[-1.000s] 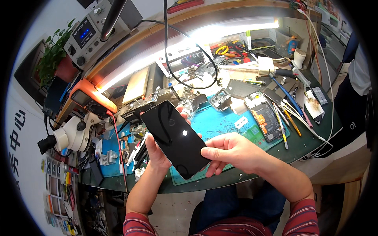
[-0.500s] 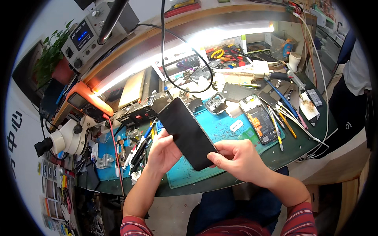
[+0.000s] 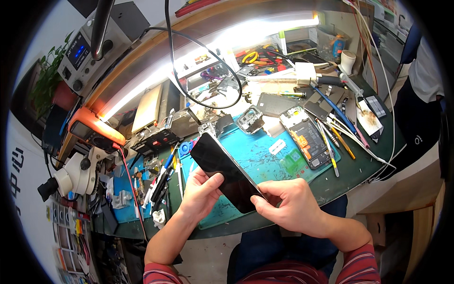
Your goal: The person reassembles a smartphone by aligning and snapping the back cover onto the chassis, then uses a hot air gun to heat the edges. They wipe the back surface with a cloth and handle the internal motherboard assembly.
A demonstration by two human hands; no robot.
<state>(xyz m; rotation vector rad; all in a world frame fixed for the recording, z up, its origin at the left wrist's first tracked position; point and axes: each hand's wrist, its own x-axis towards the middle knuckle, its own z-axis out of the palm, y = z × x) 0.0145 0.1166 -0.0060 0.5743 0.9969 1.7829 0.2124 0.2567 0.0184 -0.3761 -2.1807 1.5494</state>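
Over the teal mat [image 3: 265, 151], I have the black phone [image 3: 226, 171] up off the worktop [image 3: 364, 170], screen toward me, tilted from upper left to lower right. Since a second ago it has swung steeper and closer, so its lower edge is now within reach. My left hand [image 3: 201, 194] cradles it from beneath, thumb on the glass. My right hand [image 3: 288, 203] has its fingers [image 3: 257, 199] narrowed, pinching the lower right corner. An opened phone [image 3: 305, 137] lies beyond, near scattered tweezers [image 3: 331, 156].
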